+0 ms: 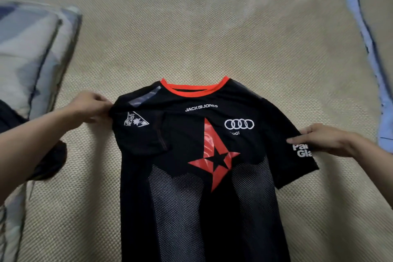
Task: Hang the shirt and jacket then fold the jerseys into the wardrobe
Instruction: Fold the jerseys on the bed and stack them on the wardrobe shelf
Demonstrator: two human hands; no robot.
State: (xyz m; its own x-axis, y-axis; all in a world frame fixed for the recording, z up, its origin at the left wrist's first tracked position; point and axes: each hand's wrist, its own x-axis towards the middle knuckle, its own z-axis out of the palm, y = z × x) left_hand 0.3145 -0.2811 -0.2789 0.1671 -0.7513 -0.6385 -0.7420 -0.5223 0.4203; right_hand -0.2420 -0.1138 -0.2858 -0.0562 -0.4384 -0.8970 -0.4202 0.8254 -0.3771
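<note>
Both hands flatten black jersey (202,166) for folding: left hand (91,106) pinches folded-in sleeve, right hand (323,138) presses spread fingers.

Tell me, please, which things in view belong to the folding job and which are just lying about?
In the job:
black jersey, front up on the woven mat
left hand, pinching its folded-in sleeve
right hand, on the other sleeve

Lying about:
patterned pillow
dark cloth
light blue fabric
</note>
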